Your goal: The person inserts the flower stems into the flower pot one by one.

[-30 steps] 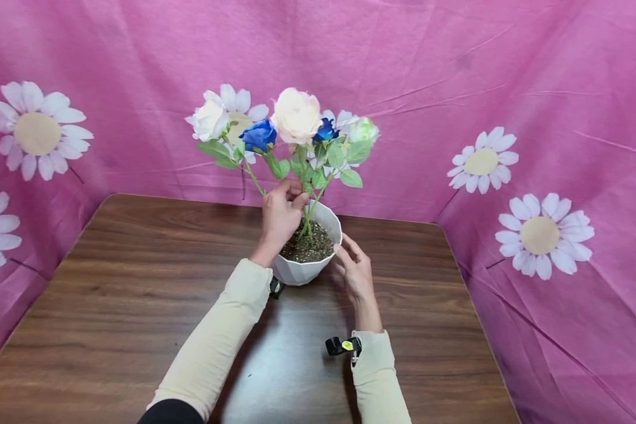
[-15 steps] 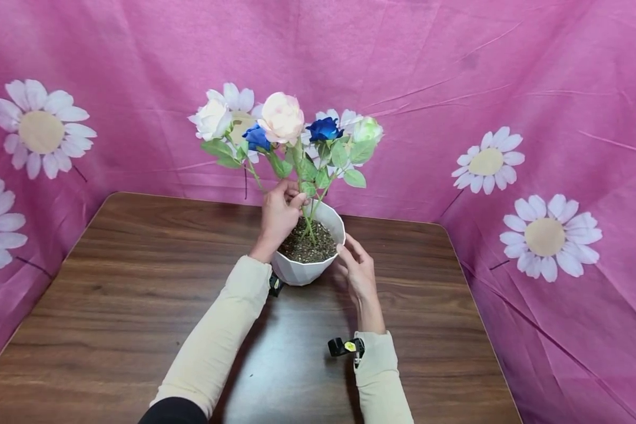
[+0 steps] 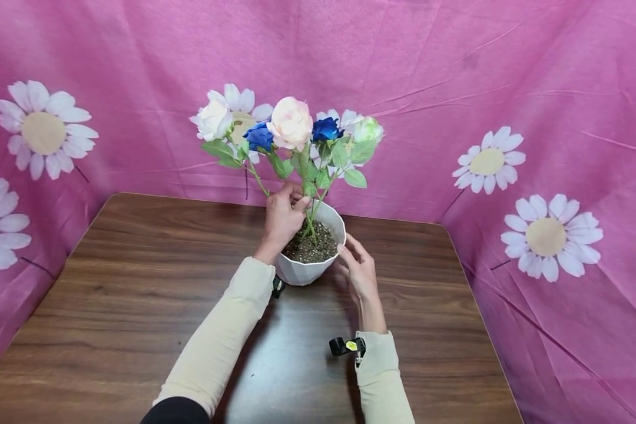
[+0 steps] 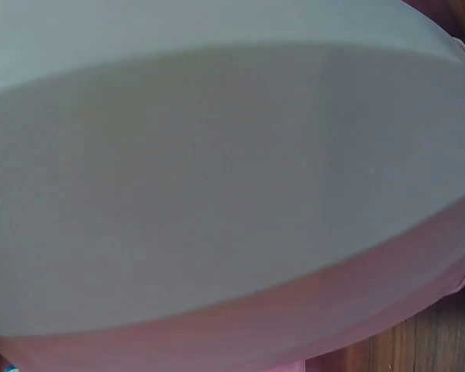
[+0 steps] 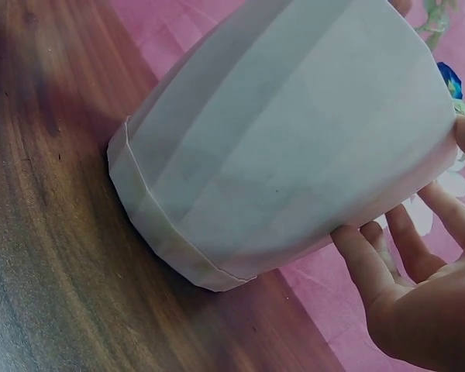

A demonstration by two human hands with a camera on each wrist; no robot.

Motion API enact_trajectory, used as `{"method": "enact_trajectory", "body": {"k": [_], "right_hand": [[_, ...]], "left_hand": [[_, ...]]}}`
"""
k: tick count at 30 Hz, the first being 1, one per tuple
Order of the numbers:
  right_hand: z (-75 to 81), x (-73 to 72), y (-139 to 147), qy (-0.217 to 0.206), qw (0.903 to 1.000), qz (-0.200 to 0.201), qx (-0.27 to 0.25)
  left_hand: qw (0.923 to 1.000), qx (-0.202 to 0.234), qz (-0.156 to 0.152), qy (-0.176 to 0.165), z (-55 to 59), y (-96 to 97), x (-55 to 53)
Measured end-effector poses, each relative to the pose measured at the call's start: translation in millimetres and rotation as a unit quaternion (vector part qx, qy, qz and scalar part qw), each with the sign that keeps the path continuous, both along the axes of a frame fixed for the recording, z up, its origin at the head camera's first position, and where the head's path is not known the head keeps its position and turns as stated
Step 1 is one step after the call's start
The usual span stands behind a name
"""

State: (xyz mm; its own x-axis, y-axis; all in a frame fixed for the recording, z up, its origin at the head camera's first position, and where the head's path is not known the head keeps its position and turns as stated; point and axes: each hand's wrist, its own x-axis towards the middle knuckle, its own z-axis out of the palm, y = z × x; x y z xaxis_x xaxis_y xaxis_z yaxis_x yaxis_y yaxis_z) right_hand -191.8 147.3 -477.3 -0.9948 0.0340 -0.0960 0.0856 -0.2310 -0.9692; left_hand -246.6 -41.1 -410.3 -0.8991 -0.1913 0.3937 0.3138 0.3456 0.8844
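Observation:
A white faceted flower pot [image 3: 303, 274] filled with dark gritty soil [image 3: 320, 247] stands on the table. My left hand [image 3: 282, 218] reaches over its left rim and pinches the stem of a pale pink rose [image 3: 291, 123] below the leaves. My right hand [image 3: 359, 271] holds the pot's right side, thumb at the rim and fingers against the outer wall, also seen in the right wrist view. Around the pink bloom are a white rose [image 3: 213, 119], two blue roses [image 3: 327, 129] and a greenish-white rose [image 3: 368, 131]. The pot's pale wall fills most of the left wrist view.
The brown wood-grain table [image 3: 138, 282] extends to both sides and in front of the pot. Close behind it hangs a pink cloth backdrop [image 3: 403, 59] printed with large daisies. A black wrist camera [image 3: 344, 346] sits by the right sleeve.
The pink rose's head swung left, then partly back right, and now sits slightly lower. The right blue rose shows more fully than at first. My right hand stays at the pot.

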Motion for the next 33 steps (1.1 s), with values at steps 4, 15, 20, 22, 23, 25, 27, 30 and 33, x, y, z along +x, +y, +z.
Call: {"method": "enact_trajectory", "body": {"k": [4,15,20,22,23,25,27,30,33], "right_hand": [[-3.1,-0.8,0.7,-0.003,1.0000,-0.002,-0.005],[-8.0,0.7,-0.8,0.001,1.0000,-0.002,-0.006],[-6.0,1.6,-2.3,0.000,1.0000,0.000,0.006],[-4.6,2.1,-2.4,0.000,1.0000,-0.002,0.009],[-4.6,2.0,-2.2,0.000,0.9999,-0.003,0.011],[-4.6,2.0,-1.9,0.000,0.9999,-0.004,0.013],[-4.3,2.0,-1.8,0.001,0.9999,-0.003,0.016],[-2.9,2.6,-1.7,0.003,0.9998,-0.004,0.019],[-1.6,2.6,-1.1,0.003,0.9998,-0.004,0.017]], "left_hand": [[0.9998,-0.019,0.005,0.008,-2.3,0.6,-0.9],[0.9996,-0.024,-0.007,0.016,-7.3,-2.8,-0.7],[0.9997,-0.017,-0.008,0.013,-6.3,-3.8,-1.1],[0.9997,-0.017,-0.012,0.010,-5.6,-3.8,-1.3],[0.9997,-0.018,-0.013,0.008,-5.3,-3.9,-1.4],[0.9997,-0.018,-0.013,0.003,-5.0,-3.8,-1.6],[0.9998,-0.018,-0.013,-0.001,-4.9,-3.7,-1.7],[0.9998,-0.014,-0.014,-0.001,-4.6,-3.5,-1.7],[0.9998,-0.012,-0.017,0.002,-3.9,-2.9,-1.7]]}}
